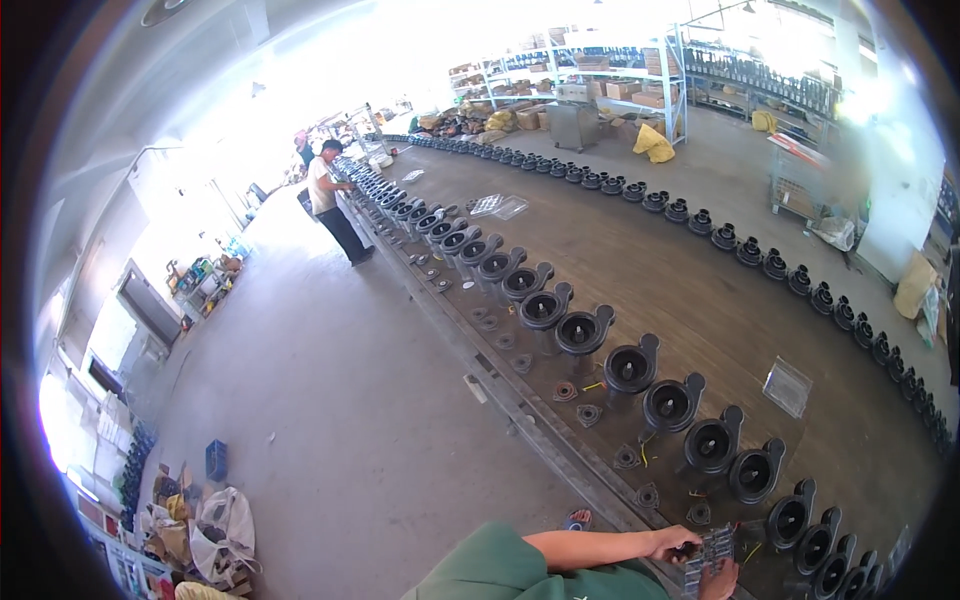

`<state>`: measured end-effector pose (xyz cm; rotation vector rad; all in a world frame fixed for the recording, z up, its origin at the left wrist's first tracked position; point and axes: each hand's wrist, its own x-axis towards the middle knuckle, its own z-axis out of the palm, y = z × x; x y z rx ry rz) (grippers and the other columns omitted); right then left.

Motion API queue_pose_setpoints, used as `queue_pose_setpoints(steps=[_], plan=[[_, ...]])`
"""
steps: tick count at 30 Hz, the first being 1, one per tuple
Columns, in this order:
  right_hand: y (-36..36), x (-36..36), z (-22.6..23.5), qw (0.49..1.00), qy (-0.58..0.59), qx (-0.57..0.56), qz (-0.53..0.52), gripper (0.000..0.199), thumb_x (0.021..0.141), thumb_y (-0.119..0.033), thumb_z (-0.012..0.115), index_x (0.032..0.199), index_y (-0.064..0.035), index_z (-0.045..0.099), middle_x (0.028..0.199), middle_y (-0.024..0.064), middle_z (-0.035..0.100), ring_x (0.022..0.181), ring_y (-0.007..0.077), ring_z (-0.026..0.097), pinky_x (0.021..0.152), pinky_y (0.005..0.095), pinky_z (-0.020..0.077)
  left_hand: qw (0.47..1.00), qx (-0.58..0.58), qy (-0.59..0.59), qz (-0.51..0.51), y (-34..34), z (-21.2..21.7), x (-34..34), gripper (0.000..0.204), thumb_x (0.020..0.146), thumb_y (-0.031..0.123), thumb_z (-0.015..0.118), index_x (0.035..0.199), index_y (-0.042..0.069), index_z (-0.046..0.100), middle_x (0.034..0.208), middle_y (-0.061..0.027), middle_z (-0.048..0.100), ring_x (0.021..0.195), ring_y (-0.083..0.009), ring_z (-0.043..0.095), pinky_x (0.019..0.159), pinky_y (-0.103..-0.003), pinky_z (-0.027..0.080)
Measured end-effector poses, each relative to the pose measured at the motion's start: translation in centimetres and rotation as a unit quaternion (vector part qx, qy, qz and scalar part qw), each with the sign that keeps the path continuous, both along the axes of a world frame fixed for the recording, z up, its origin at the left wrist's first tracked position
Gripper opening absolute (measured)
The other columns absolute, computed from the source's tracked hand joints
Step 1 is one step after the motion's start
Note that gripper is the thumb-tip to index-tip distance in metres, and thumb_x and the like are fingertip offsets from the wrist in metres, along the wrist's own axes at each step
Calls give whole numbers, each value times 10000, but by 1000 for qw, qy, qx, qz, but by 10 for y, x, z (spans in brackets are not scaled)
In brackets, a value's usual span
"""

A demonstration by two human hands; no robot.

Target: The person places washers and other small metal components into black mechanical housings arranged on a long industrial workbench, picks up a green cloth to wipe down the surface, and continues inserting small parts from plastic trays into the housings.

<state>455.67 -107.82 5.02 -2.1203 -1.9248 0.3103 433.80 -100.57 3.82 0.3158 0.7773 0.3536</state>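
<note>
At the lower right, by the table edge, a clear plastic tray with rows of small compartments lies between my hands. My left hand is closed at the tray's left side, its fingers curled around something small and dark that I cannot make out. My right hand grips the near end of the tray. Right beside the tray stand black round pump-like housings, each with an open bowl and a side spout. A dark three-cornered flange lies on the table just beyond my hands.
A long row of housings runs along the brown table, with flanges beside it. Another row of black parts lines the far edge. A clear lid lies between. A person stands farther along; shelves are behind.
</note>
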Motion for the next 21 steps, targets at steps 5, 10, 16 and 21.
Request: queue_pose_setpoints(steps=[5, 10, 16, 21], plan=[[-21, 58, -92, 844, -462, 204, 181, 548, 1001, -513, 594, 1262, -37, 667, 1267, 161, 675, 1157, 350, 649, 989, 520, 512, 998, 0, -41, 55, -17, 11, -23, 176, 996, 222, 590, 1001, 72, 683, 859, -44, 666, 685, -166, 613, 560, -299, 506], [-31, 54, -97, 902, -348, 178, 183, 340, 842, -351, 704, 966, -36, 673, 1012, 154, 658, 951, 373, 661, 828, 528, 506, 990, -8, -60, 124, -32, 26, -50, 197, 961, 213, 608, 1054, 62, 693, 863, -58, 679, 707, -197, 653, 556, -310, 504], [-8, 16, 4, 988, -70, 1, 136, 212, 683, -231, 771, 691, -45, 670, 757, 152, 667, 740, 403, 660, 666, 478, 533, 973, 10, -104, 206, -43, 19, -89, 266, 938, 157, 616, 1160, 22, 675, 998, -125, 720, 813, -238, 695, 690, -342, 584], [9, -21, 226, 964, 160, -43, 206, 118, 680, -141, 750, 720, -35, 716, 719, 108, 643, 683, 296, 657, 612, 386, 514, 942, -34, -120, 312, -64, 55, -142, 393, 936, 53, 540, 1309, -64, 578, 1201, -237, 681, 1051, -386, 691, 909, -467, 602]])
